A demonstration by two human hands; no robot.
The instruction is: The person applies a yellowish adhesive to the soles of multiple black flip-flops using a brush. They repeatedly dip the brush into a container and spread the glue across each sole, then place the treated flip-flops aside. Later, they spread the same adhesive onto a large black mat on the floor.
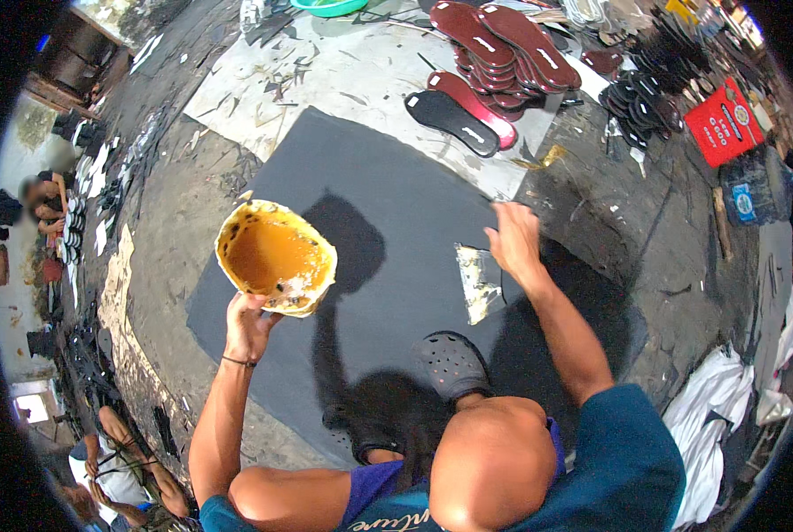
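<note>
My left hand (249, 326) is closed on the lower rim of a cut-open plastic container (277, 253), tilted toward me. Its inside is coated with amber-yellow, glue-like paste and dark specks. Below it a large dark grey sheet (396, 186) covers the floor. At the sheet's right side hovers or rests my right hand (514, 238), thumb apart from slightly bent fingers; I see nothing clearly held, though a thin dark edge runs by the fingertips. A torn whitish patch (475, 285) shows on the sheet next to that hand.
Stacked maroon shoe soles (503, 53) and a black sole (452, 122) lie at the far side on a pale sheet (255, 80). To the right are a red can (723, 122), a clear jug (756, 191) and white cloth (707, 417). Other people sit at the left.
</note>
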